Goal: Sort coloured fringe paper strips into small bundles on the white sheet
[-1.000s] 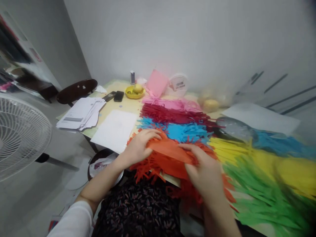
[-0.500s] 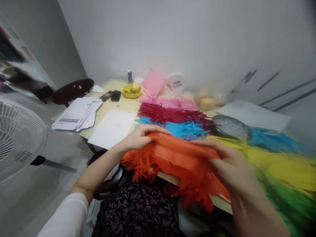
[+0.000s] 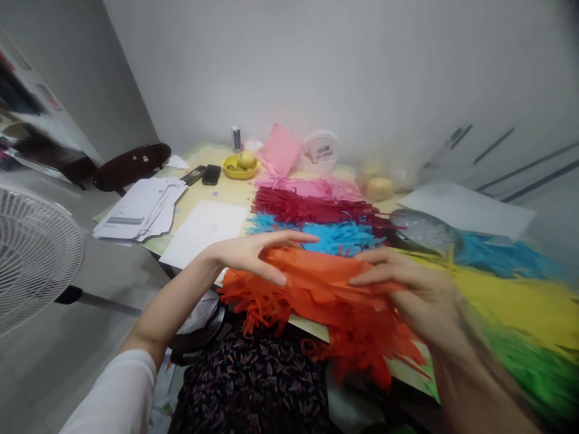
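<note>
Fringed orange tissue paper [image 3: 316,271] lies across the front edge of the table, its cut strips hanging over. My left hand [image 3: 253,253] is at the paper's left end, thumb and fingers spread apart, the thumb over the orange sheet. On the right end rests my right hand [image 3: 407,280], its fingers stretched out and apart on the paper; its thumb is hidden. Just behind lies blue fringed paper [image 3: 335,236], then dark red fringed paper [image 3: 312,206] and pink fringed paper [image 3: 316,187]. Yellow fringed paper [image 3: 511,301] and green fringed paper [image 3: 538,361] spread to the right.
A stack of printed papers [image 3: 136,208] and a white sheet [image 3: 205,229] are on the left. Farther back are a phone [image 3: 211,175], a yellow bowl [image 3: 242,173] with fruit and a white tub [image 3: 320,150]. A fan [image 3: 36,259] stands at left.
Both hands have loosened from the folded orange paper. The left thumb and fingers have spread apart, the right fingers have stretched over the sheet, and the paper has settled flatter.
</note>
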`<state>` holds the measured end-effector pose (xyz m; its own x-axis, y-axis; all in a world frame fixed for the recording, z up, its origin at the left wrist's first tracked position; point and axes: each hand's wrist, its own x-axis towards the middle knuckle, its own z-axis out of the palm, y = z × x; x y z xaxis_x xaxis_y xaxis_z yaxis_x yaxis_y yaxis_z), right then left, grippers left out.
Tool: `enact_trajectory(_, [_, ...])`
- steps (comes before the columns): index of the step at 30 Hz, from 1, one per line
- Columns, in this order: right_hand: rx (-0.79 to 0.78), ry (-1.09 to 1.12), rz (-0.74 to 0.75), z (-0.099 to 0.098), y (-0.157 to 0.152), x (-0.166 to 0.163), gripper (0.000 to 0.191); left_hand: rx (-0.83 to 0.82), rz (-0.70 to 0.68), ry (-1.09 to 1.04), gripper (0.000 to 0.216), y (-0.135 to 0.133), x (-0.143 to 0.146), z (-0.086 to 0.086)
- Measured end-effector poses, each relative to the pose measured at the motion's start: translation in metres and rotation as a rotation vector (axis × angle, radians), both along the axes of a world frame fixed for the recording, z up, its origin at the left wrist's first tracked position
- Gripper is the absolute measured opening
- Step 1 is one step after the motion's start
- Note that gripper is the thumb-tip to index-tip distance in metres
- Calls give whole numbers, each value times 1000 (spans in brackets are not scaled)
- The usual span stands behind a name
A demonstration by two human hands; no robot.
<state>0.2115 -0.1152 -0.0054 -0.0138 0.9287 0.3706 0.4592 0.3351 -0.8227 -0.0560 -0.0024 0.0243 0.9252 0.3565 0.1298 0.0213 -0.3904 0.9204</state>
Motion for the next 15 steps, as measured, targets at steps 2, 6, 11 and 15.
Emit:
enact_trajectory(2, [9,-61,22,7,-1,-2,38,13,94,100,56,-2,8,1])
enact_trajectory(6, [16,-86,69,11,-2,-1,37,-46,131,243,39,-6,21,-5])
enact_trajectory(11, [65,-175,120,7,-2,0,36,-160,112,299,37,-5,23,-8])
enact_trajectory(15, [39,-293,193,11,-2,12,32,-27,91,315,29,-3,22,-1])
